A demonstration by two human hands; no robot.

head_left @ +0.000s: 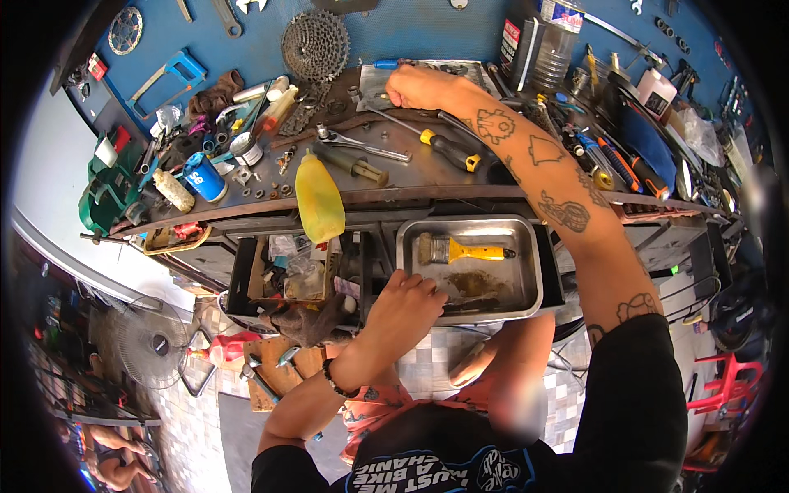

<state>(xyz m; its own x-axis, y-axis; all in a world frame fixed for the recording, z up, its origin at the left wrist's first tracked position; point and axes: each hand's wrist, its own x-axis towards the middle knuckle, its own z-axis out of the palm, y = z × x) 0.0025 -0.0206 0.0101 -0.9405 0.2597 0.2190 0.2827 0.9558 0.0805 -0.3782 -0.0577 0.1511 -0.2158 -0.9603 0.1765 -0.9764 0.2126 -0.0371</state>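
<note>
My left hand [408, 302] is curled over the front left corner of a shallow metal tray [530, 287] that sits in an open drawer below the bench. In the tray lie a flat brush with a yellow handle [462, 249] and some dark grime. My right hand [421, 85] reaches to the back of the workbench [411, 185], its fingertips down at the edge of a clear plastic bag [374, 82] with small parts. What the fingers pinch is hidden. A black and yellow screwdriver [448, 149] lies just below that arm.
A yellow squeeze bottle [319, 201] stands at the bench's front edge, with a wrench [362, 146], a blue can [205, 177] and loose nuts around it. A sprocket cassette [316, 43] hangs on the blue tool wall. A cluttered open drawer [288, 275], a floor fan [152, 341] and a red chair [727, 382] are nearby.
</note>
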